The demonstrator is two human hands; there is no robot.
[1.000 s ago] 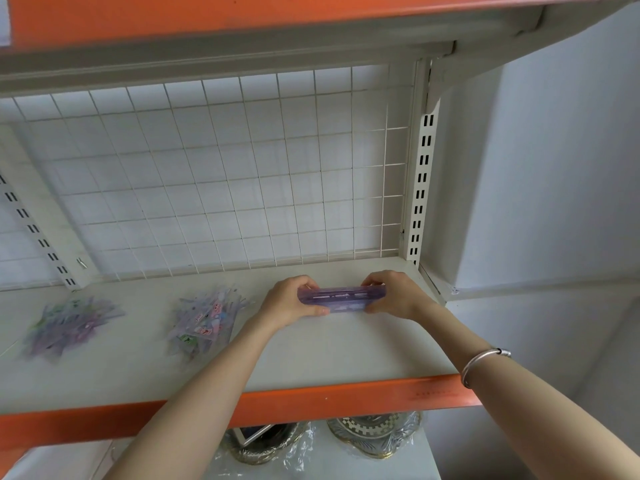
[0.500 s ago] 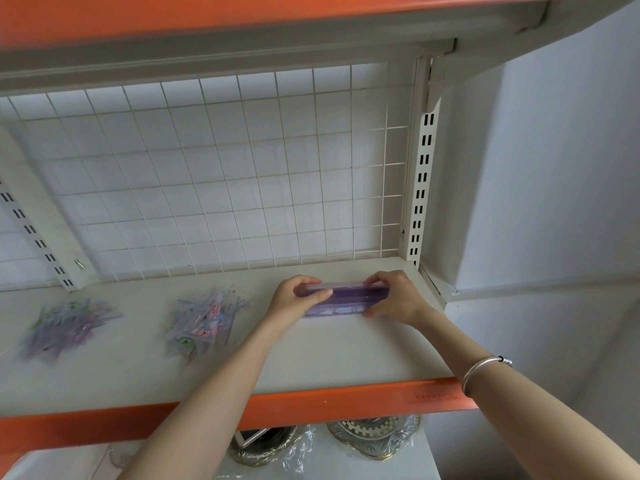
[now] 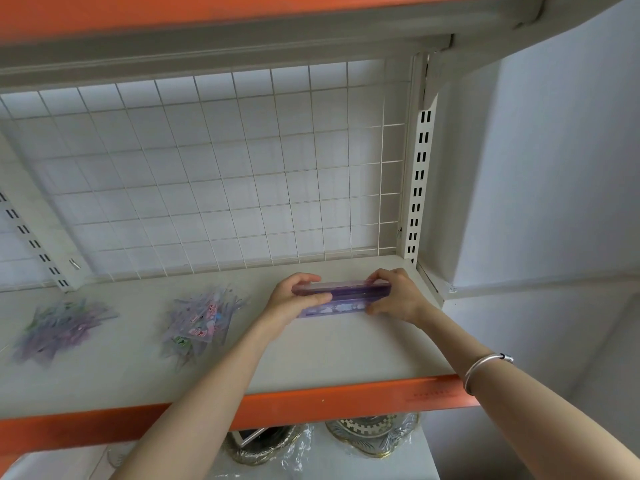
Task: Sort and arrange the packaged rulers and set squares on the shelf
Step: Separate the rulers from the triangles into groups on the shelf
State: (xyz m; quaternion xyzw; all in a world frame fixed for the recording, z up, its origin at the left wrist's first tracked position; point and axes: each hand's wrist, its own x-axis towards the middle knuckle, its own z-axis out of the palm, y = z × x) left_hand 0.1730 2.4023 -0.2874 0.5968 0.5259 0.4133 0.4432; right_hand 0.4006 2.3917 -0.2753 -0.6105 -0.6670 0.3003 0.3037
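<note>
Both hands: L & R grip ruler stack btwn them.

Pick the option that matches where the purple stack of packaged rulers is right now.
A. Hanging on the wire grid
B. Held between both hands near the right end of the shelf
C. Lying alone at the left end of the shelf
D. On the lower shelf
B: the purple stack of packaged rulers is gripped at its ends by the left hand and right hand, low over the cream shelf board near the right upright.
</note>
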